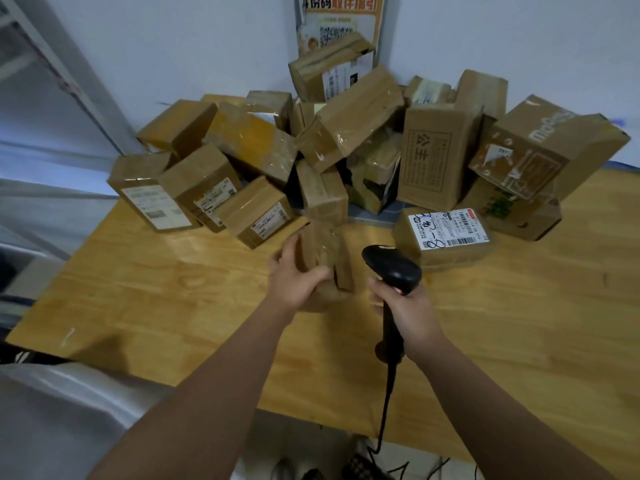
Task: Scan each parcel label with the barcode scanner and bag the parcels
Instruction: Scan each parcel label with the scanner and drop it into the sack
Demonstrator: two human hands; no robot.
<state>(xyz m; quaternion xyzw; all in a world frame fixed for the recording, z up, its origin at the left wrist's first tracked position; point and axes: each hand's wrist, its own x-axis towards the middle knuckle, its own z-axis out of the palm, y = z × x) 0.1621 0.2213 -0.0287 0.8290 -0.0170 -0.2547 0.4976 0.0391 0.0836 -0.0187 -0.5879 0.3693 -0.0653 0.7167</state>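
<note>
At the middle of the wooden table (173,289), just in front of a heap of cardboard parcels (349,126) stacked against the wall. Left hand (298,278) grips a small taped parcel (323,251), fingers curled around its near lower side, thumb on the left face; the parcel is lifted toward the heap and blurred. No label shows on the faces turned to the camera, only brown card and clear tape. Right hand (407,306) is closed around the handle of the black barcode scanner (393,268). The scanner head sits just right of the held parcel, near it but apart, with its nose pointing away toward the heap. Its cable (386,410) drops off the near table edge. Step in hand, by my reading: presenting this parcel for its scan, which is not yet lined up. The next move likely calls for the left hand to rotate the parcel until the label faces right, and for the scanner to tilt left onto the barcode. A flat parcel with a white label facing up (446,230) lies just beyond the scanner, and a stray read off it is possible. Pale glossy material at lower left (69,410) may be the bag; cannot tell.
</note>
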